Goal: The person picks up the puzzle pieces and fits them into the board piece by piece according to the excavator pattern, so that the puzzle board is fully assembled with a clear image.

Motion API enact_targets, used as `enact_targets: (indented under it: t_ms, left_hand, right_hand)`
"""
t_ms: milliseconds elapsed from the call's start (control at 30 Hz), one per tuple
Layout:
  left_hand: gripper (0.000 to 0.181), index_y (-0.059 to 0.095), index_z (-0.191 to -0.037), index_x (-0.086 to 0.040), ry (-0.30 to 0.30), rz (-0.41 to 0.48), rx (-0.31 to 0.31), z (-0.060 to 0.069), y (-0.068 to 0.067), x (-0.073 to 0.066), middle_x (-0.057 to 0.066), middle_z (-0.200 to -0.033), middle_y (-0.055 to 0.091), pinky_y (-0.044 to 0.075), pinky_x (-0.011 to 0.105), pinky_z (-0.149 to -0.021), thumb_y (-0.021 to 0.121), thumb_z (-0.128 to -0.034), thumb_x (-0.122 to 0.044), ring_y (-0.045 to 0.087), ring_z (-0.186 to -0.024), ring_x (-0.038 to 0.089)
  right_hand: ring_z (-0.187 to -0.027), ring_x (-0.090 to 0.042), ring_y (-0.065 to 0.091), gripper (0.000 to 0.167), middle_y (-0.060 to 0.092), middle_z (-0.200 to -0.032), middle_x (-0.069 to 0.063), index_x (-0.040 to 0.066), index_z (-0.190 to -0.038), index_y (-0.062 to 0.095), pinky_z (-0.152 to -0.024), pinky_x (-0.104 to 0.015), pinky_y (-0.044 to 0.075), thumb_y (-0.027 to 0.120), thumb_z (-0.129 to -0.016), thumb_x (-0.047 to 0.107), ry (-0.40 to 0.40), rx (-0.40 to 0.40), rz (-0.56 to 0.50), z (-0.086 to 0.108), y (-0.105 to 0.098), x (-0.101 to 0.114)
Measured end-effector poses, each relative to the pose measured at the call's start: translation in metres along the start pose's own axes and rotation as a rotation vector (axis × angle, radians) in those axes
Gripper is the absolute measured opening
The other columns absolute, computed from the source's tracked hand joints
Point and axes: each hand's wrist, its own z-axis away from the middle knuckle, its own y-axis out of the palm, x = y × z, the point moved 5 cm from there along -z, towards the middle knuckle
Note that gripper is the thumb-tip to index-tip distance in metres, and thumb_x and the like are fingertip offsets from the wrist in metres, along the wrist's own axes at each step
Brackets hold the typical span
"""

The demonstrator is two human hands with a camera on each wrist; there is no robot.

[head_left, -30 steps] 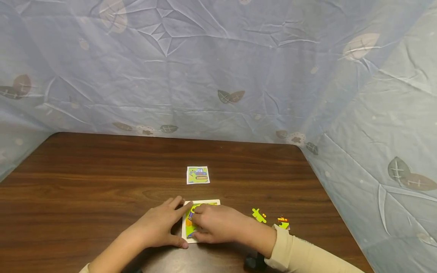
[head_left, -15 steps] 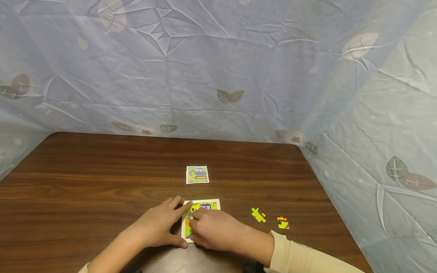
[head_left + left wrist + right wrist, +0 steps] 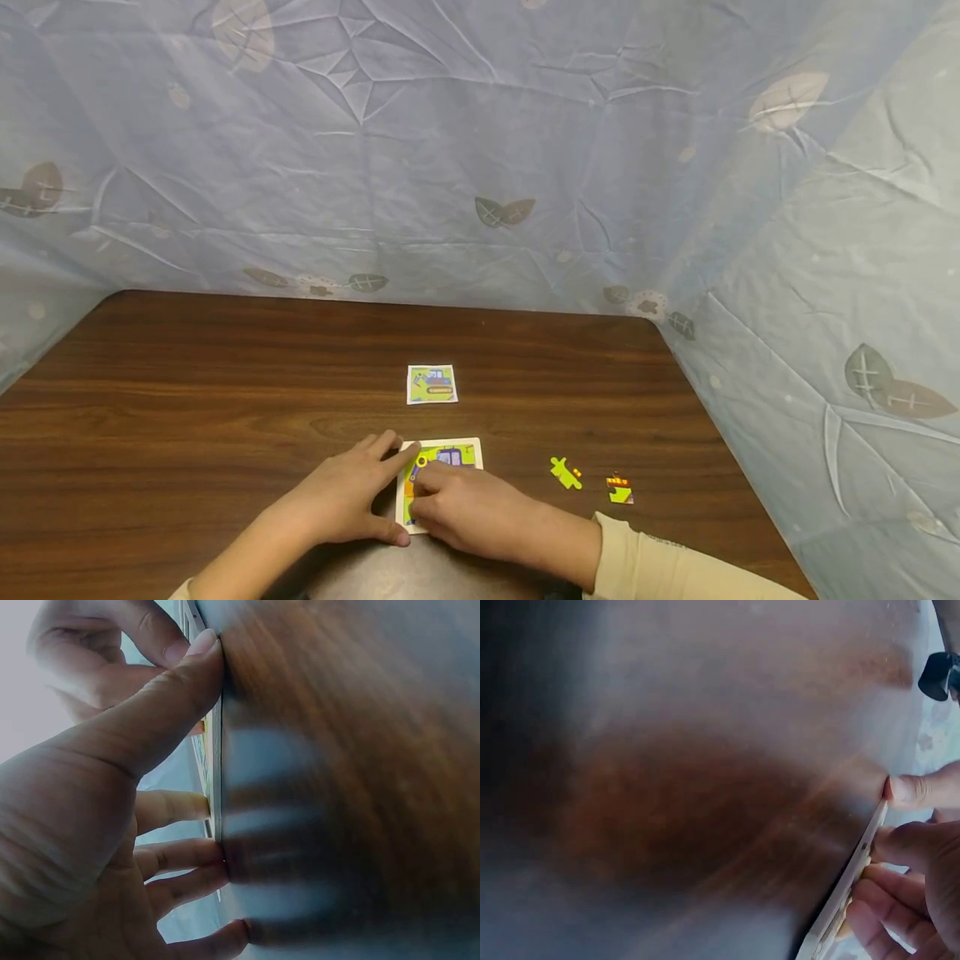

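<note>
A white-framed jigsaw board (image 3: 477,451) with a green and blue vehicle picture lies near the table's front in the head view. My left hand (image 3: 345,492) spreads around its left side: the index fingertip touches the upper left corner, the thumb the lower left. In the left wrist view those fingers (image 3: 180,855) are fairly straight along the board's edge. My right hand (image 3: 480,508) covers much of the board. Its thumb and curled fingers (image 3: 892,892) pinch at a puzzle piece in the board's lower left, mostly hidden beneath them.
Two loose puzzle pieces lie to the right: a green one (image 3: 565,472) and one with red and yellow (image 3: 620,488). A small picture card (image 3: 432,384) of a digger lies behind the board. Patterned fabric (image 3: 420,167) hangs around the brown table (image 3: 225,375).
My right hand has shifted slightly left and toward me, its thumb now tucked out of sight, uncovering the blue cab at the board's top. My left hand keeps its place.
</note>
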Motion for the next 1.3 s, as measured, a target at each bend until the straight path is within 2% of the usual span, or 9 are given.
enact_targets:
  t_ms: [133, 267, 567, 633, 767, 867, 967, 1167, 1300]
  left_hand:
    - [0.106, 0.05, -0.156, -0.011, 0.007, -0.01, -0.005, -0.001, 0.0, -0.001, 0.005, -0.134, 0.054, 0.052, 0.036, -0.065, 0.087, -0.0717, -0.064, 0.058, -0.117, 0.026]
    - [0.107, 0.05, -0.156, -0.01, 0.005, 0.001, 0.003, -0.001, 0.001, 0.0, 0.008, -0.136, 0.054, 0.056, 0.042, -0.067, 0.088, -0.0711, -0.064, 0.057, -0.121, 0.03]
    - [0.106, 0.05, -0.155, -0.01, -0.012, 0.007, 0.019, 0.0, 0.0, 0.0, 0.008, -0.137, 0.054, 0.058, 0.046, -0.071, 0.089, -0.0705, -0.061, 0.056, -0.124, 0.03]
    - [0.106, 0.05, -0.155, -0.01, -0.013, 0.011, 0.014, -0.001, 0.0, 0.0, 0.008, -0.137, 0.054, 0.057, 0.046, -0.07, 0.09, -0.0706, -0.061, 0.056, -0.124, 0.028]
    - [0.106, 0.05, -0.155, -0.011, -0.023, 0.016, 0.016, -0.002, 0.001, 0.001, 0.008, -0.139, 0.053, 0.058, 0.048, -0.072, 0.09, -0.0712, -0.061, 0.055, -0.126, 0.028]
    - [0.106, 0.049, -0.156, -0.011, -0.037, 0.028, 0.027, -0.002, 0.001, 0.002, 0.009, -0.142, 0.052, 0.058, 0.051, -0.074, 0.09, -0.0713, -0.061, 0.054, -0.129, 0.03]
    - [0.107, 0.05, -0.156, -0.012, -0.045, 0.039, 0.027, -0.002, 0.001, 0.002, 0.009, -0.143, 0.052, 0.059, 0.055, -0.077, 0.09, -0.0702, -0.061, 0.053, -0.131, 0.031]
    - [0.109, 0.049, -0.156, -0.013, -0.052, 0.035, 0.023, -0.004, 0.003, 0.001, 0.01, -0.145, 0.051, 0.058, 0.061, -0.082, 0.091, -0.0681, -0.061, 0.053, -0.132, 0.032]
    - [0.11, 0.049, -0.156, -0.014, -0.059, 0.03, 0.023, -0.004, 0.003, 0.001, 0.01, -0.147, 0.051, 0.057, 0.064, -0.086, 0.091, -0.0677, -0.062, 0.052, -0.136, 0.034]
  right_hand:
    - [-0.093, -0.003, 0.06, 0.008, 0.065, -0.1, 0.011, 0.023, -0.1, 0.076, -0.085, -0.015, 0.053, 0.069, -0.101, 0.027, -0.037, 0.004, 0.111, 0.003, -0.001, 0.006]
    - [-0.1, -0.006, 0.063, 0.018, 0.068, -0.104, 0.009, 0.02, -0.11, 0.077, -0.094, -0.019, 0.055, 0.062, -0.104, 0.029, -0.047, 0.041, 0.2, 0.005, -0.003, 0.013]
    - [-0.1, -0.006, 0.06, 0.031, 0.066, -0.108, 0.008, 0.018, -0.12, 0.074, -0.088, -0.019, 0.058, 0.054, -0.108, 0.038, 0.011, 0.109, 0.229, 0.004, -0.006, 0.023]
    - [-0.104, -0.007, 0.063, 0.032, 0.068, -0.112, 0.006, 0.017, -0.122, 0.074, -0.091, -0.02, 0.058, 0.053, -0.108, 0.038, 0.001, 0.093, 0.199, 0.005, -0.007, 0.021]
    - [-0.122, -0.009, 0.064, 0.039, 0.069, -0.131, 0.003, 0.013, -0.135, 0.069, -0.104, -0.022, 0.055, 0.05, -0.111, 0.037, 0.004, 0.126, 0.027, 0.011, -0.008, 0.009]
    - [-0.129, -0.008, 0.061, 0.042, 0.066, -0.138, 0.003, 0.012, -0.14, 0.065, -0.109, -0.022, 0.052, 0.048, -0.111, 0.037, 0.04, 0.158, -0.114, 0.018, -0.007, 0.001]
    - [-0.129, -0.008, 0.061, 0.039, 0.065, -0.138, 0.002, 0.014, -0.139, 0.064, -0.108, -0.023, 0.053, 0.052, -0.11, 0.037, 0.091, 0.131, -0.186, 0.029, -0.007, -0.007]
    - [-0.113, -0.005, 0.063, 0.033, 0.067, -0.125, 0.005, 0.016, -0.132, 0.068, -0.095, -0.024, 0.058, 0.058, -0.108, 0.036, 0.309, 0.078, -0.271, 0.066, -0.007, -0.031]
    - [-0.106, -0.006, 0.063, 0.025, 0.068, -0.115, 0.004, 0.014, -0.123, 0.071, -0.088, -0.027, 0.06, 0.065, -0.104, 0.03, 0.441, 0.01, -0.263, 0.092, -0.009, -0.048]
